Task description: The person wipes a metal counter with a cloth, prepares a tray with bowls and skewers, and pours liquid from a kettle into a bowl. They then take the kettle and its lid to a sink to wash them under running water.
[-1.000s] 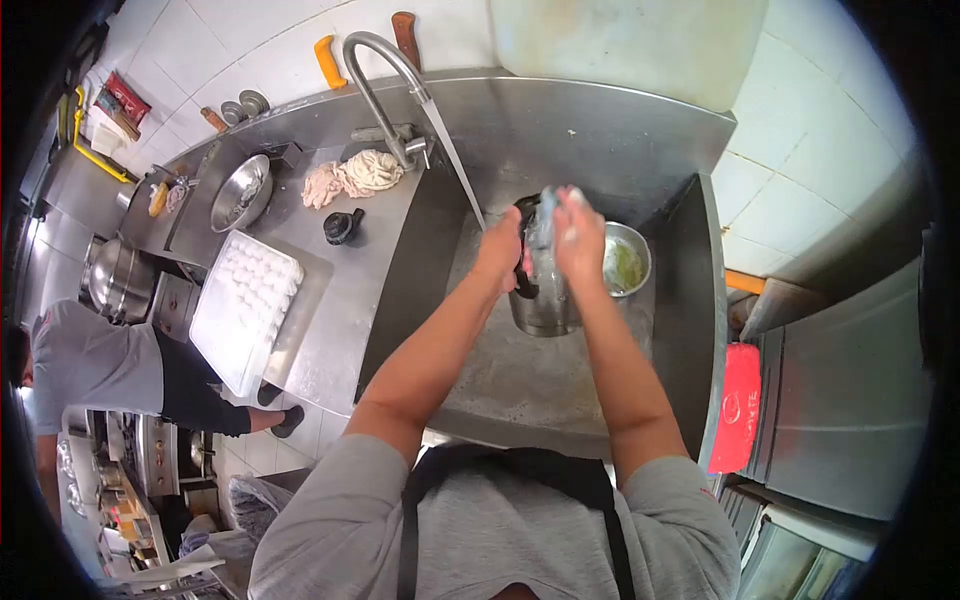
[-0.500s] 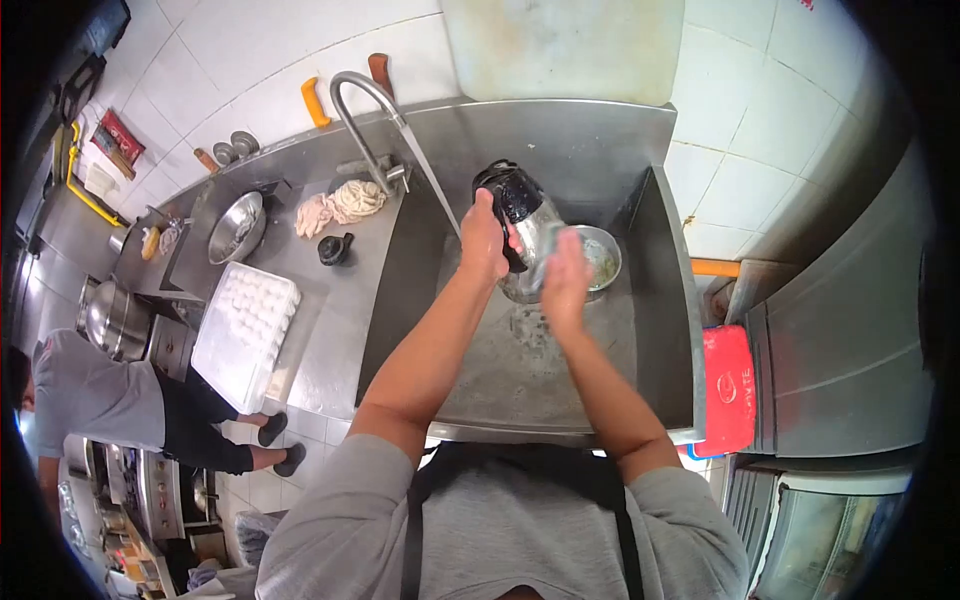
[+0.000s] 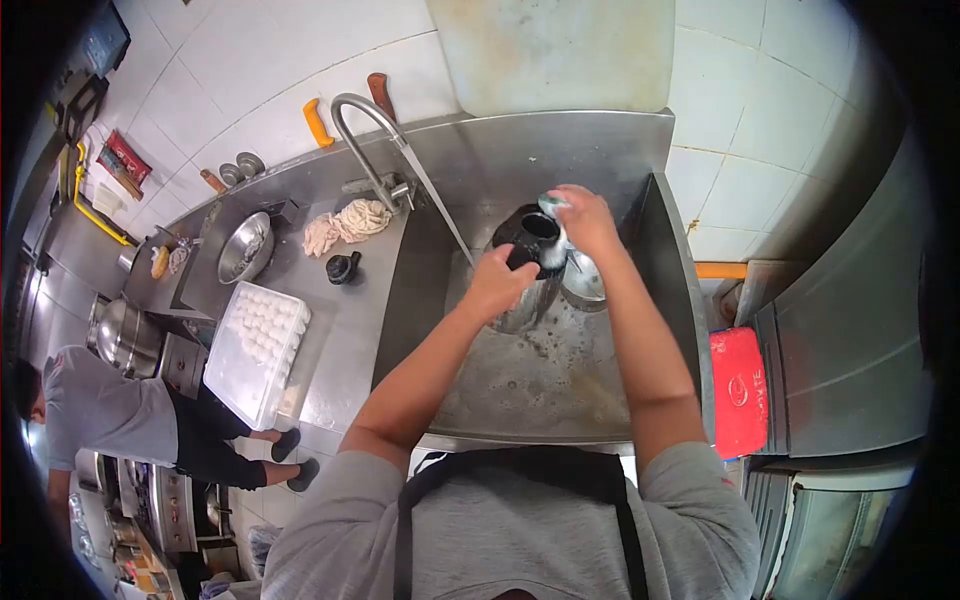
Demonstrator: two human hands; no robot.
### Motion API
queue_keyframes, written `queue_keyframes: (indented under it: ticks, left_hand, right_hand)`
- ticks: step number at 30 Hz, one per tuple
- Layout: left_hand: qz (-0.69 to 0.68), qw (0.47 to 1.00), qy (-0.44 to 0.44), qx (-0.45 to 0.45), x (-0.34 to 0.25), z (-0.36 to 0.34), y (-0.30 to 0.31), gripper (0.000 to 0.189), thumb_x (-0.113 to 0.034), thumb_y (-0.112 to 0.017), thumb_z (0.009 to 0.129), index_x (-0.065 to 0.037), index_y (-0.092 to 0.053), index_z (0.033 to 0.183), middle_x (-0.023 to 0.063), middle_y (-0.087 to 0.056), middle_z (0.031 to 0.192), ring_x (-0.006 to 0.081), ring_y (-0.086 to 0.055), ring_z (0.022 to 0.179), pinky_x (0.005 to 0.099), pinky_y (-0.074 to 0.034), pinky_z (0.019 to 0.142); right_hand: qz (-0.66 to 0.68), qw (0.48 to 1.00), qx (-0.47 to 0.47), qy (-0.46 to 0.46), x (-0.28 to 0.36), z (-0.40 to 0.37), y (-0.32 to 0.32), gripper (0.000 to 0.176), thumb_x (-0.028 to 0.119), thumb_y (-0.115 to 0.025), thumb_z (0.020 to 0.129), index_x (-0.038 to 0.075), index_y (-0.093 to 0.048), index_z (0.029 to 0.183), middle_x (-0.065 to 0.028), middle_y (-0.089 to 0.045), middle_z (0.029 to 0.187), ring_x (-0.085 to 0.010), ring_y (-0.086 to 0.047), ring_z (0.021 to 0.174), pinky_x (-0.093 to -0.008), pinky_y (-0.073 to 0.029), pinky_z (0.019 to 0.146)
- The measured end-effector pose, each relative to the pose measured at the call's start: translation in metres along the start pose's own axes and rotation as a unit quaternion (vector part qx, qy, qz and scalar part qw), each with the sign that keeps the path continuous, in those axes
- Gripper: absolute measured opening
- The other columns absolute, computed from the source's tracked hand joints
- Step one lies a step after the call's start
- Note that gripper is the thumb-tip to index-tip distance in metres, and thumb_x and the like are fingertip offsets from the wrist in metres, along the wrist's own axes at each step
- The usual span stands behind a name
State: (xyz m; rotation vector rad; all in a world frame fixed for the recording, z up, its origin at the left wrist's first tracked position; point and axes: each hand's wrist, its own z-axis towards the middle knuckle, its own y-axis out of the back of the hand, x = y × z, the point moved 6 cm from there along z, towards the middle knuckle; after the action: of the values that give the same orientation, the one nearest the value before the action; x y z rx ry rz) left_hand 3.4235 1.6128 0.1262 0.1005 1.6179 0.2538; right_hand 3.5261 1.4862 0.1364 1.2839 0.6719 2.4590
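Observation:
A steel thermal jug (image 3: 526, 308) with a black top stands roughly upright in the sink (image 3: 520, 390), its round mouth facing up. My left hand (image 3: 498, 284) grips the black top at its near left side. At the far right of the rim, my right hand (image 3: 588, 218) is closed on a pale, greenish scrubbing sponge (image 3: 551, 205), with white foam beside it. Behind my right forearm, a steel bowl (image 3: 584, 284) sits partly hidden on the sink floor. Water runs from the tap (image 3: 395, 140) to the left of the jug.
On the left counter lie a black lid-like part (image 3: 343, 267), a crumpled cloth (image 3: 350, 226), a steel bowl (image 3: 246, 250) and a clear box of white round pieces (image 3: 258, 350). Another person (image 3: 120, 410) stands at the far left. A red crate (image 3: 738, 390) is right of the sink.
The jug has gone from tilted and held up to upright in the sink. My left hand has shifted onto its top, and my right hand with the sponge has moved up to the rim.

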Motion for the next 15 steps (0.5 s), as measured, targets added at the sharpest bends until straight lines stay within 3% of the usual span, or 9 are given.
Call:
queue_keyframes:
  ticks: [2, 5, 8, 9, 10, 13, 14, 15]
  left_hand:
    - [0.042, 0.999, 0.017, 0.006, -0.001, -0.003, 0.001, 0.021, -0.018, -0.059, 0.069, 0.001, -0.053, 0.076, 0.0058, -0.051, 0.053, 0.0135, -0.047, 0.040, 0.0288, -0.038, 0.039]
    - [0.110, 0.991, -0.075, -0.033, 0.014, 0.010, 0.012, 0.016, -0.014, -0.058, 0.072, 0.000, -0.053, 0.078, 0.0013, -0.047, 0.051, 0.0087, -0.043, 0.037, 0.0249, -0.034, 0.034]
    - [0.127, 0.983, -0.129, -0.038, 0.010, 0.012, 0.016, 0.016, -0.013, -0.058, 0.071, 0.000, -0.054, 0.079, 0.0015, -0.049, 0.052, 0.0087, -0.043, 0.038, 0.0247, -0.034, 0.035]
    - [0.108, 0.988, -0.106, -0.036, 0.012, 0.016, 0.017, 0.016, -0.013, -0.058, 0.071, 0.000, -0.054, 0.079, 0.0017, -0.049, 0.053, 0.0087, -0.044, 0.038, 0.0246, -0.034, 0.035]
    - [0.089, 0.992, -0.082, -0.033, 0.016, 0.018, 0.019, 0.016, -0.013, -0.057, 0.071, 0.000, -0.054, 0.079, 0.0018, -0.049, 0.053, 0.0088, -0.044, 0.038, 0.0245, -0.034, 0.035]
    - [0.076, 0.994, -0.056, -0.048, 0.023, 0.021, 0.027, 0.016, -0.011, -0.056, 0.071, 0.001, -0.054, 0.081, 0.0022, -0.049, 0.054, 0.0091, -0.044, 0.038, 0.0245, -0.033, 0.034]
    - [0.081, 0.994, -0.054, -0.054, 0.026, 0.020, 0.029, 0.016, -0.010, -0.055, 0.071, 0.001, -0.054, 0.081, 0.0024, -0.049, 0.054, 0.0092, -0.044, 0.038, 0.0244, -0.033, 0.034]
    - [0.020, 0.998, -0.028, -0.060, 0.023, 0.016, 0.032, 0.017, -0.010, -0.055, 0.071, 0.002, -0.053, 0.083, 0.0024, -0.048, 0.054, 0.0095, -0.043, 0.037, 0.0246, -0.033, 0.034]
  right_hand:
    - [-0.153, 0.984, 0.084, -0.016, 0.028, 0.009, 0.007, 0.023, 0.009, -0.052, 0.070, 0.013, -0.064, 0.090, -0.0094, -0.059, 0.097, -0.0288, -0.054, 0.091, -0.0371, -0.044, 0.077]
    - [-0.190, 0.957, 0.182, 0.121, 0.055, 0.007, -0.016, 0.021, 0.011, -0.053, 0.069, 0.014, -0.064, 0.086, -0.0086, -0.060, 0.089, -0.0284, -0.055, 0.083, -0.0385, -0.045, 0.075]
    - [-0.208, 0.975, 0.071, 0.019, 0.027, 0.028, -0.015, 0.017, 0.014, -0.055, 0.069, 0.013, -0.064, 0.084, -0.0086, -0.060, 0.088, -0.0289, -0.055, 0.083, -0.0390, -0.045, 0.075]
    - [-0.221, 0.975, 0.028, -0.023, 0.029, 0.033, -0.008, 0.017, 0.015, -0.055, 0.069, 0.013, -0.064, 0.084, -0.0087, -0.060, 0.088, -0.0290, -0.055, 0.083, -0.0390, -0.045, 0.075]
    - [-0.239, 0.969, 0.052, 0.007, 0.047, 0.029, -0.011, 0.015, 0.015, -0.056, 0.069, 0.012, -0.063, 0.082, -0.0095, -0.060, 0.087, -0.0288, -0.055, 0.084, -0.0386, -0.045, 0.076]
    - [-0.170, 0.968, 0.142, 0.116, 0.058, 0.020, -0.035, 0.018, 0.016, -0.056, 0.071, 0.010, -0.062, 0.086, -0.0097, -0.060, 0.089, -0.0307, -0.055, 0.087, -0.0398, -0.044, 0.075]
    - [-0.079, 0.982, 0.166, 0.045, 0.032, 0.028, -0.037, 0.022, 0.019, -0.056, 0.073, 0.007, -0.060, 0.092, -0.0119, -0.059, 0.094, -0.0326, -0.053, 0.092, -0.0405, -0.043, 0.077]
    - [-0.020, 0.994, 0.107, 0.005, 0.017, 0.028, -0.034, 0.026, 0.021, -0.055, 0.074, 0.006, -0.059, 0.096, -0.0135, -0.058, 0.097, -0.0329, -0.052, 0.094, -0.0397, -0.042, 0.079]
